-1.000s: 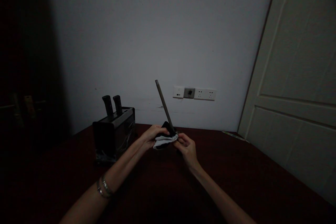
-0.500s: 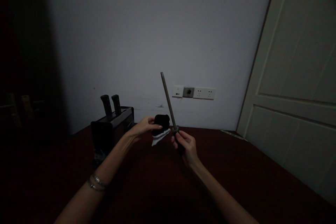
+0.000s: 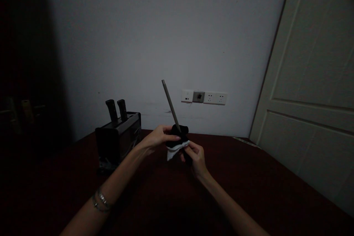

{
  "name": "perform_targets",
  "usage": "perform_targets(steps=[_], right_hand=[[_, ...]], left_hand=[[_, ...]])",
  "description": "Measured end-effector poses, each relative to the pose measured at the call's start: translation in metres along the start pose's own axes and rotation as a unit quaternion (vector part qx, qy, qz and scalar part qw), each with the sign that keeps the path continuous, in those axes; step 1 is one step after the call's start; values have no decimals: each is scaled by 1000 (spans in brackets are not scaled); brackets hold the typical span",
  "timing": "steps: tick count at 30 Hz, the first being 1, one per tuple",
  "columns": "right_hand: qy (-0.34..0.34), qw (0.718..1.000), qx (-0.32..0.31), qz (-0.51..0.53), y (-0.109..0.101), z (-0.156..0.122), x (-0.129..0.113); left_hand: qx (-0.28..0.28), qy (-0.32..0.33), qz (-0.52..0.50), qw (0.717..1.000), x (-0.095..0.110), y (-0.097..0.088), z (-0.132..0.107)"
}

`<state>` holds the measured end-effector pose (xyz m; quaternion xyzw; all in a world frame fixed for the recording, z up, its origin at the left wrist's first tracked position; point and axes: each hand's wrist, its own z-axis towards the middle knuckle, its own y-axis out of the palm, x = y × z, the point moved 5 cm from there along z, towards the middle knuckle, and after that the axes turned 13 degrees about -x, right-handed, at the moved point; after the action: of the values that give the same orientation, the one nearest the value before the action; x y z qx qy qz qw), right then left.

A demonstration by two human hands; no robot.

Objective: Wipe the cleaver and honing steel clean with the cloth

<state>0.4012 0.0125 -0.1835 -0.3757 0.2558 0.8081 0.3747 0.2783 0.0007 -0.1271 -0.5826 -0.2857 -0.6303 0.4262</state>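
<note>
My right hand is closed around the dark handle of a sharpening steel, whose long grey rod points up and leans left. Pinched in my left hand is a folded black cloth with a white layer hanging below it. That cloth lies against the base of the rod, hiding the guard of the steel. Both hands are close together above the dark red table.
A knife block with two black handles sticking out stands on the table to the left. Behind are a pale wall with sockets and, at right, a white door.
My left hand has brought the cloth right, up to the base of the steel's rod. The steel has tipped slightly further left; my right hand has barely moved.
</note>
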Motion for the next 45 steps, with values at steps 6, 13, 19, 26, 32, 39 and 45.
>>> perform_targets(steps=[6, 13, 19, 26, 32, 39, 45], right_hand=[[-12, 999, -13, -26, -1, -2, -4], [27, 998, -26, 41, -2, -5, 10], [95, 976, -62, 185, 7, -9, 13], [100, 965, -71, 233, 12, -5, 14], [75, 987, -32, 142, 9, -4, 21], [100, 993, -28, 56, 6, -2, 32], [85, 989, 30, 119, 4, -7, 28]], left_hand=[[1, -46, -51, 998, -8, 3, 2], [35, -56, -89, 994, -20, -1, 9], [24, -60, -107, 992, -29, -4, 12], [-65, -42, -129, 989, -36, -15, 17], [-53, -33, -128, 990, -33, -7, 15], [-40, -68, -132, 988, -36, -11, 18], [-22, -63, -142, 988, -30, -1, 18]])
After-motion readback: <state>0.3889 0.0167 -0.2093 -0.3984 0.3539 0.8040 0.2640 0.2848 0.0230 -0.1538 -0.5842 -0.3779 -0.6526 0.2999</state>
